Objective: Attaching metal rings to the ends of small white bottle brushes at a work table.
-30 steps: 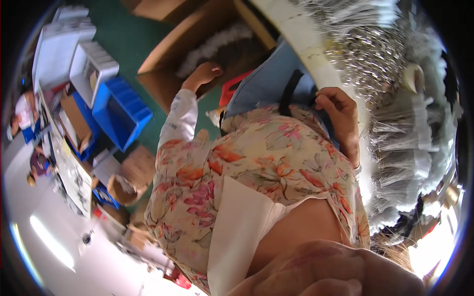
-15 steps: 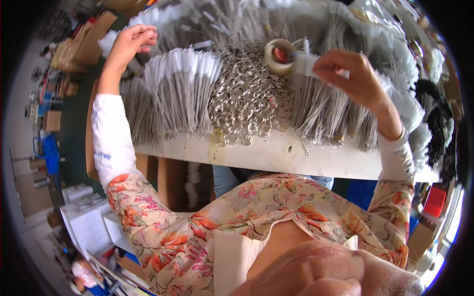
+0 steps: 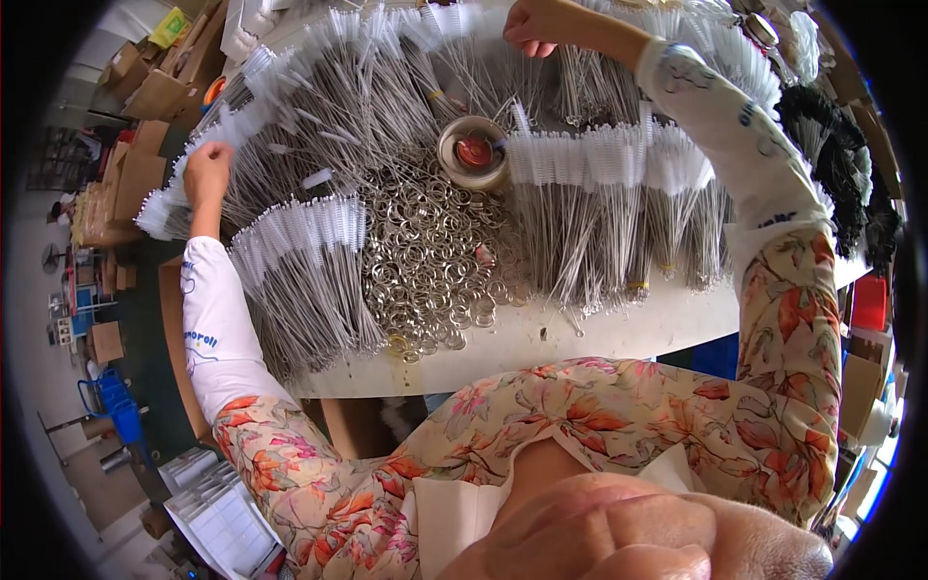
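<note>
At the far left of the table my left hand (image 3: pixel 207 174) is closed, fingers curled in beside the white bristle ends of wire brushes (image 3: pixel 166 208). Whatever it may grip is hidden. My right hand (image 3: pixel 534 27) reaches to the far side, over more brushes (image 3: pixel 464 58), with its fingers bent and pressed together; nothing shows clearly in them. Between the arms lies a heap of metal rings (image 3: pixel 425 261). Bundles of thin-stemmed brushes with white tips stand left (image 3: pixel 300 280) and right (image 3: pixel 590 203) of the rings. A roll of tape (image 3: pixel 472 155) rests at the heap's far end.
The white table's near edge (image 3: pixel 619 338) runs in front of my body. Black-bristled brushes (image 3: pixel 817 126) lie at the far right, near a red box (image 3: pixel 869 304). Cardboard boxes (image 3: pixel 159 97) and a blue stool-like thing (image 3: pixel 118 406) stand off to the left.
My right hand has gone from above the near right bundle to the table's far side. My left hand's fingers have curled in among the bristle tips. The whole view has shifted.
</note>
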Demonstrator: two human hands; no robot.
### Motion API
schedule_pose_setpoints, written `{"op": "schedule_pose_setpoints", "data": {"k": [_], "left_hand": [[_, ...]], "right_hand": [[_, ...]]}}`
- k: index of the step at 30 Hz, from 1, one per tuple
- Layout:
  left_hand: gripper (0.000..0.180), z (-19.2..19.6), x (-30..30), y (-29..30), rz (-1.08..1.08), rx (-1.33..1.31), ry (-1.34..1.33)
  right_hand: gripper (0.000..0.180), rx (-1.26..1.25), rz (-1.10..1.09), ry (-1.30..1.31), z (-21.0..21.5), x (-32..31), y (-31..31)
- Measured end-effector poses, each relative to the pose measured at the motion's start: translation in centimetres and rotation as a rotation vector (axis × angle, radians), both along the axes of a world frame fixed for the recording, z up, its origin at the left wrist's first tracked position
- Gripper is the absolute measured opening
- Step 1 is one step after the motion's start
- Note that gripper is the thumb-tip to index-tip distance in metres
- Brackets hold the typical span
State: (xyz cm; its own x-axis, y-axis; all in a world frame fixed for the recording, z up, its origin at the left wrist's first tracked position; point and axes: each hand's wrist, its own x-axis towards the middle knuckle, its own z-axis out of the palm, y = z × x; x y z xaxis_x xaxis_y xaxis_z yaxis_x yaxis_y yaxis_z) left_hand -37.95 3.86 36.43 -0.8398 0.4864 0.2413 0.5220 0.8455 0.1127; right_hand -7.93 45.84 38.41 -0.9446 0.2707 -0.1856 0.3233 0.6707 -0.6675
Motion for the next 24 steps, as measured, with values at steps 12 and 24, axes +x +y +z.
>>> {"op": "schedule_pose_setpoints", "data": {"k": [12, 24], "left_hand": [[0.024, 4.3, 9.9, 7.5, -0.269, 0.918, -0.775], [0.02, -1.4, 9.9, 9.2, -0.164, 0.616, -0.803]], "right_hand": [[0.026, 0.408, -0.443, 0.312, -4.7, -2.1, 0.8], [0.015, -0.611, 0.106, 0.62, 10.4, 4.4, 9.7]]}}
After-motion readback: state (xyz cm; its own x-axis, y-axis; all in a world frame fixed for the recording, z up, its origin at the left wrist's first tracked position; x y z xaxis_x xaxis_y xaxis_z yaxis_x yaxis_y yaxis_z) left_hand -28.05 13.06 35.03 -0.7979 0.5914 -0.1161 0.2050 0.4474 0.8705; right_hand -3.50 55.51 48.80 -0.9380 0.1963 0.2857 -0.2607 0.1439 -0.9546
